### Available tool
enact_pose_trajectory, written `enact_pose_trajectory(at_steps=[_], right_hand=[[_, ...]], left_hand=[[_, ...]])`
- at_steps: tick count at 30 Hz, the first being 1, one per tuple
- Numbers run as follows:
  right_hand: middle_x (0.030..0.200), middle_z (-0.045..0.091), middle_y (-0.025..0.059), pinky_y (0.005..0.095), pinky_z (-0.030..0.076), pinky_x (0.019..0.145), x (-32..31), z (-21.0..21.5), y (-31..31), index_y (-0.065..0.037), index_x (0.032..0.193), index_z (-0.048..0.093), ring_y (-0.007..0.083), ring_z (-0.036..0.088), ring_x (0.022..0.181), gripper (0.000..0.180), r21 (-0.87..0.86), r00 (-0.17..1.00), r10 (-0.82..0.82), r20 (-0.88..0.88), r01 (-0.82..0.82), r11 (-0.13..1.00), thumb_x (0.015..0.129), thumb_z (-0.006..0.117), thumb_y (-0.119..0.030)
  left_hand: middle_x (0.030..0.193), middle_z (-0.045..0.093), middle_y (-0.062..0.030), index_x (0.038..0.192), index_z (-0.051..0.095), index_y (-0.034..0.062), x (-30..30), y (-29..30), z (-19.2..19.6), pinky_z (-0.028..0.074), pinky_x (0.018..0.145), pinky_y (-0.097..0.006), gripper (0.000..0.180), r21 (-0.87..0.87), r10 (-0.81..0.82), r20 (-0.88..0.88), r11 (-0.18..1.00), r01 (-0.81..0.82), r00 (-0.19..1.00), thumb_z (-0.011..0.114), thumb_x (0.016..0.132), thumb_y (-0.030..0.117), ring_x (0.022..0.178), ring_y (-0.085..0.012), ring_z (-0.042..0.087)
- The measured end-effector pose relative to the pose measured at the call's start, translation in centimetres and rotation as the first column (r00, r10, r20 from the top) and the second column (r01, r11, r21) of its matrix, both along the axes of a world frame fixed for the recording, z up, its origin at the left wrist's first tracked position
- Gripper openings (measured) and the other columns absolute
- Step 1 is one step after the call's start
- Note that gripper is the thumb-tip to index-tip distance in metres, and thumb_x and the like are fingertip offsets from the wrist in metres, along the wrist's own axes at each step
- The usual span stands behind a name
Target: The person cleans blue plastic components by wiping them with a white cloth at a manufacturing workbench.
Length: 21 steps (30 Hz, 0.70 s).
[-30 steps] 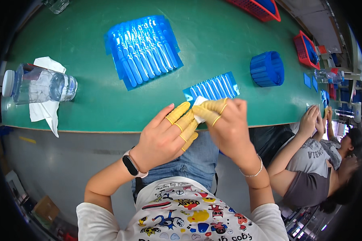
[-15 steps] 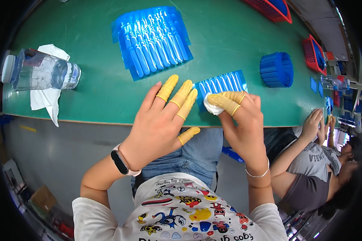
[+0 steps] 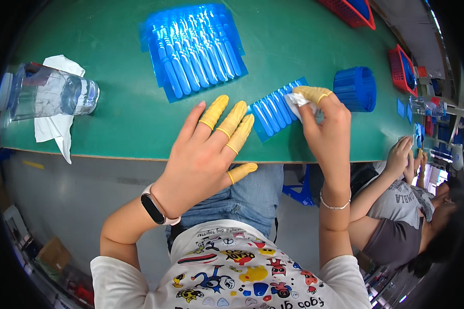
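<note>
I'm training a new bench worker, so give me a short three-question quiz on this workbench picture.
1. True or false: the right hand presses a white wipe onto the small blue ribbed tray.
2. Which lies on its side at the table's left? A) clear bottle B) red basket C) round blue holder
3. What covers the fingertips of the left hand?

Key: 1 true; 2 A; 3 yellow finger cots.

Factory assembly line: long green workbench (image 3: 123,129), red bins (image 3: 402,67), seated co-worker (image 3: 397,226)
</note>
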State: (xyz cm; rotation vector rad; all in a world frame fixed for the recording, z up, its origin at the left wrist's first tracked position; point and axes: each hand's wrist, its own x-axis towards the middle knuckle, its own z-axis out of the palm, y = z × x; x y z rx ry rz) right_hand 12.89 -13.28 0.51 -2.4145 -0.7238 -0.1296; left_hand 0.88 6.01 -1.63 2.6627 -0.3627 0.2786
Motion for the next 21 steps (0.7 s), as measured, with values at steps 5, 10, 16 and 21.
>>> enact_pose_trajectory(at_steps=[5, 10, 16, 21], right_hand=[[0.099, 0.063, 0.0129, 0.0389, 0.047, 0.073, -4.1, -1.5, 1.5, -0.002, 0.094, 0.068, 0.0293, 0.059, 0.085, 0.021, -0.022, 0.935, 0.324, 0.142, -0.324, 0.946, 0.073, 0.065, 0.003], [0.096, 0.065, 0.0163, 0.0422, 0.051, 0.075, 0.8, -0.6, -0.7, 0.000, 0.091, 0.067, 0.0336, 0.061, 0.087, 0.017, -0.027, 0.988, 0.073, 0.138, -0.070, 0.997, 0.075, 0.065, 0.004], [0.091, 0.064, 0.0150, 0.0414, 0.050, 0.077, 1.3, -0.9, -1.2, -0.002, 0.094, 0.068, 0.0326, 0.061, 0.085, 0.022, -0.081, 0.963, 0.069, 0.259, -0.050, 0.995, 0.073, 0.066, 0.004], [0.096, 0.065, 0.0065, 0.0376, 0.045, 0.072, -2.3, 0.0, 0.2, -0.008, 0.096, 0.070, 0.0247, 0.059, 0.084, 0.025, -0.046, 0.935, 0.294, 0.197, -0.290, 0.956, 0.072, 0.068, -0.002]], left_hand=[[0.137, 0.053, -0.0135, 0.129, 0.058, 0.0044, -0.3, 0.0, -0.2, 0.034, 0.110, -0.053, 0.071, 0.006, -0.002, -0.006, 1.000, 0.002, 1.000, 0.078, 0.073, 0.044, 0.128, -0.0351, 0.047], [0.136, 0.054, -0.0135, 0.128, 0.059, 0.0035, 0.1, 0.1, 0.1, 0.034, 0.109, -0.054, 0.070, 0.007, -0.022, 0.015, 1.000, 0.022, 1.000, 0.078, 0.073, 0.044, 0.128, -0.0356, 0.047], [0.137, 0.053, -0.0142, 0.126, 0.059, 0.0032, 0.0, 0.2, 0.0, 0.033, 0.109, -0.055, 0.068, 0.008, -0.024, 0.046, 1.000, 0.023, 0.999, 0.077, 0.074, 0.043, 0.129, -0.0363, 0.046], [0.134, 0.054, -0.0145, 0.125, 0.059, 0.0029, 0.1, 0.2, 0.3, 0.033, 0.109, -0.052, 0.065, 0.052, -0.032, 0.019, 0.998, 0.031, 0.999, 0.073, 0.077, 0.044, 0.126, -0.0352, 0.047]])
